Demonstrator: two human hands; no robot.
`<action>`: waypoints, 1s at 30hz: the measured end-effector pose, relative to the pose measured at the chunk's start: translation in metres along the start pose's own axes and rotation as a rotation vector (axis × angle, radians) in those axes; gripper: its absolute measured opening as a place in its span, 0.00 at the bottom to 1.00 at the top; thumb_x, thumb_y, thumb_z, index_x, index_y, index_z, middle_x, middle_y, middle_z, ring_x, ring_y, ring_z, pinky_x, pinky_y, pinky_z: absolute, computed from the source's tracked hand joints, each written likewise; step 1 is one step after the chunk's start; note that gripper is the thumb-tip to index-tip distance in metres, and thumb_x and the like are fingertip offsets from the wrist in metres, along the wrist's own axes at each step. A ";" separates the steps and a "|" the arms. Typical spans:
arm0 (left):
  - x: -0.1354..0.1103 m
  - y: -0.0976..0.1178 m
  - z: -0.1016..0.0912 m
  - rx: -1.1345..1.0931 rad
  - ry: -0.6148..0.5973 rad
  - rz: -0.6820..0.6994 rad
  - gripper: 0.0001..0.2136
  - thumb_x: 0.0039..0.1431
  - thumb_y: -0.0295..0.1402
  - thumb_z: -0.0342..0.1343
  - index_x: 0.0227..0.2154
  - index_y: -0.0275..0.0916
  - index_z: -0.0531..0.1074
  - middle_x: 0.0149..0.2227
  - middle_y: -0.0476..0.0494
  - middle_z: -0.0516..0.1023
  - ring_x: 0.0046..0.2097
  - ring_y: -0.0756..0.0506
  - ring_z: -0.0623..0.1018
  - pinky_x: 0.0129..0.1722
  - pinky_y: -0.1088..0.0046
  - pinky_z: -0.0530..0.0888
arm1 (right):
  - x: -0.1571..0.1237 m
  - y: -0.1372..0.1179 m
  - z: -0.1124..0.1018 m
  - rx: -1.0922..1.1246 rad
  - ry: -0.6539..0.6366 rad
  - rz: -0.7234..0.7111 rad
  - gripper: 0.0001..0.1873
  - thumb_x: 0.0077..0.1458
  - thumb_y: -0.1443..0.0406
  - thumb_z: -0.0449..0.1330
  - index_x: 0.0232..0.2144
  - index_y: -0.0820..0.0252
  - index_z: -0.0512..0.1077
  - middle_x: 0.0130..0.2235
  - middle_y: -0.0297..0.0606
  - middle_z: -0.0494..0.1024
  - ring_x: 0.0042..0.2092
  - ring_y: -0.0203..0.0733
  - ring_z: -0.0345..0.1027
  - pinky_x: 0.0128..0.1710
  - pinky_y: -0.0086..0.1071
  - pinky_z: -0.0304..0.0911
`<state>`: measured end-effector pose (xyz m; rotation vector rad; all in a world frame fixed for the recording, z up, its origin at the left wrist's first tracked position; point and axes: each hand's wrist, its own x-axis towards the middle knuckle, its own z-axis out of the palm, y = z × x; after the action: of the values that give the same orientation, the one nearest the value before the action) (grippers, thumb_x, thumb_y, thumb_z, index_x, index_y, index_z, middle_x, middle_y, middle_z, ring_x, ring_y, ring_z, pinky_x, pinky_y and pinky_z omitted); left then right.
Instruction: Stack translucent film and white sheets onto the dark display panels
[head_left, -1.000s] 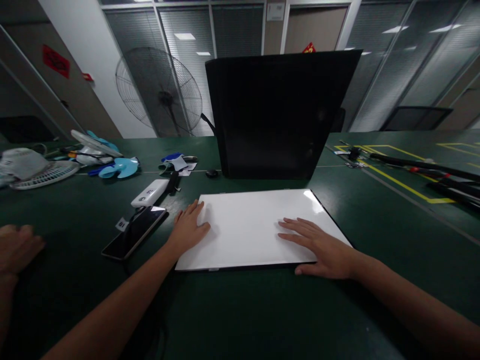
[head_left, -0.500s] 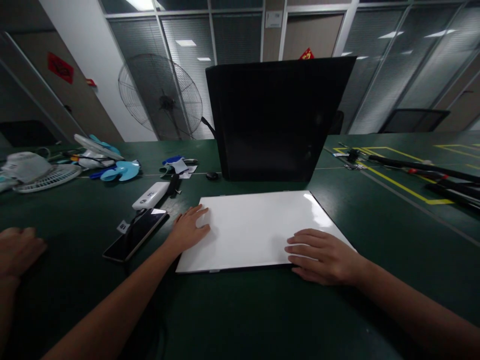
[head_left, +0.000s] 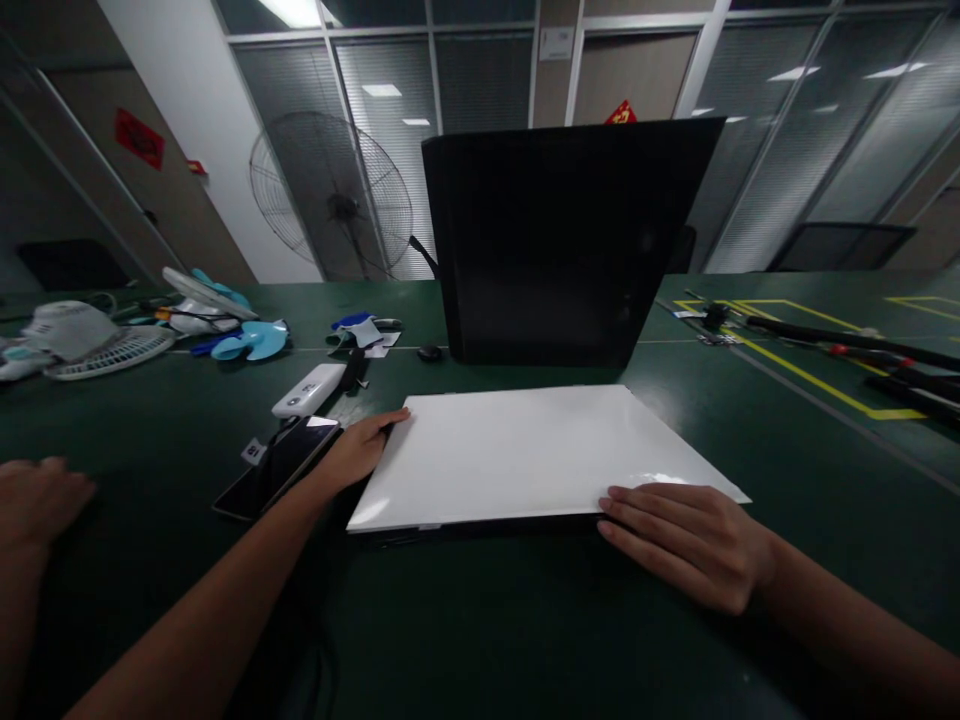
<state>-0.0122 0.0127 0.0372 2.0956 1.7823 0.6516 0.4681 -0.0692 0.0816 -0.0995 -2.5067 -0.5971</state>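
A glossy white panel [head_left: 517, 450] lies in front of me, with a dark strip showing beneath its near edge. My left hand [head_left: 360, 448] is closed on the panel's left edge, one finger on top near the far left corner and the others mostly hidden at the side. At the near edge, toward the right, my right hand [head_left: 694, 540] has its fingers close together, some tips over the edge and one lower against it; its thumb is hidden. Left of my left hand lie a dark phone [head_left: 277, 470] and a white device [head_left: 309, 390].
A large black screen-like panel [head_left: 570, 245] stands upright behind the white panel. Another person's hand [head_left: 46, 500] rests at the far left of the green table [head_left: 480, 630]. Fan parts [head_left: 251, 341] lie at the back left; black rods [head_left: 847, 335] are at the right.
My left hand has gone from lying on the panel to gripping its left edge. My right hand has moved back to the near edge. That edge now appears raised, with darkness below.
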 end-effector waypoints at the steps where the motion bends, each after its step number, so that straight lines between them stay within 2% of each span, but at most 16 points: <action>1: 0.000 0.000 -0.003 0.018 -0.019 0.008 0.28 0.60 0.31 0.46 0.62 0.41 0.76 0.66 0.46 0.74 0.67 0.41 0.73 0.71 0.57 0.63 | -0.003 0.000 0.000 -0.009 0.000 0.012 0.18 0.69 0.71 0.53 0.55 0.69 0.77 0.50 0.49 0.84 0.53 0.48 0.79 0.49 0.38 0.80; 4: -0.002 -0.001 -0.010 0.066 -0.038 0.052 0.28 0.59 0.32 0.49 0.63 0.42 0.74 0.67 0.46 0.74 0.68 0.39 0.73 0.71 0.56 0.63 | -0.013 0.002 -0.001 -0.037 -0.025 0.030 0.20 0.71 0.71 0.51 0.59 0.65 0.75 0.53 0.47 0.83 0.57 0.47 0.77 0.52 0.38 0.79; 9: -0.003 -0.003 -0.012 0.084 -0.063 0.072 0.31 0.58 0.38 0.56 0.66 0.45 0.71 0.69 0.47 0.71 0.68 0.36 0.72 0.71 0.54 0.63 | -0.022 0.007 -0.009 0.029 -0.026 0.131 0.23 0.69 0.70 0.56 0.65 0.61 0.71 0.60 0.48 0.78 0.61 0.52 0.74 0.56 0.43 0.79; 13: -0.004 0.003 -0.011 0.072 -0.069 0.083 0.30 0.60 0.36 0.53 0.66 0.46 0.71 0.69 0.48 0.70 0.69 0.37 0.71 0.71 0.54 0.63 | -0.026 0.011 -0.015 0.014 -0.013 0.185 0.24 0.69 0.69 0.57 0.66 0.56 0.70 0.62 0.45 0.76 0.60 0.51 0.74 0.56 0.44 0.78; 17: -0.004 0.005 -0.010 0.070 -0.041 0.129 0.28 0.61 0.37 0.53 0.64 0.44 0.74 0.68 0.47 0.72 0.69 0.37 0.72 0.71 0.52 0.63 | -0.027 0.014 -0.007 -0.017 0.019 0.174 0.25 0.66 0.71 0.61 0.64 0.57 0.72 0.59 0.46 0.79 0.58 0.51 0.77 0.52 0.42 0.80; 21: -0.001 -0.003 -0.007 0.060 -0.029 0.160 0.27 0.62 0.35 0.52 0.63 0.46 0.74 0.67 0.49 0.73 0.68 0.37 0.73 0.71 0.51 0.64 | -0.024 0.015 0.006 -0.085 0.039 0.186 0.29 0.60 0.69 0.69 0.63 0.57 0.73 0.52 0.42 0.84 0.51 0.47 0.81 0.46 0.38 0.81; 25: 0.001 -0.008 -0.005 0.073 -0.021 0.184 0.27 0.62 0.33 0.51 0.64 0.49 0.73 0.67 0.50 0.73 0.68 0.39 0.72 0.72 0.52 0.62 | -0.019 0.015 0.009 -0.120 0.013 0.215 0.22 0.62 0.72 0.66 0.58 0.61 0.75 0.48 0.43 0.85 0.49 0.47 0.81 0.46 0.39 0.80; 30: -0.002 -0.003 -0.002 0.050 -0.026 0.164 0.27 0.63 0.33 0.50 0.64 0.47 0.73 0.69 0.49 0.71 0.69 0.40 0.71 0.73 0.54 0.61 | -0.017 0.018 -0.003 -0.185 0.030 0.246 0.19 0.63 0.75 0.63 0.56 0.62 0.76 0.46 0.43 0.85 0.50 0.46 0.80 0.48 0.38 0.79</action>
<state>-0.0163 0.0111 0.0369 2.2909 1.6417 0.6236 0.4872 -0.0535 0.0814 -0.4574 -2.3577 -0.7191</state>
